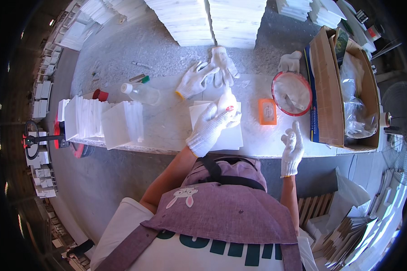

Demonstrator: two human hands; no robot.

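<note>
My gloved left hand is wrapped round a white squeeze bottle with a small red mark, its narrow tip pointing away from me. Beneath that hand lie several flat white pieces, overlapping on the table. My gloved right hand is over the table's near edge, fingers apart, with nothing in it. Beyond its fingertips stands a red-rimmed round bowl with pale contents. To the left of the bowl is an orange box. Spare white work gloves lie just past the bottle.
At the left stand rows of upright white slabs, with a clear bottle and a red cap behind them. A cardboard box holding plastic bags borders the right. Tall white stacks rise at the far side.
</note>
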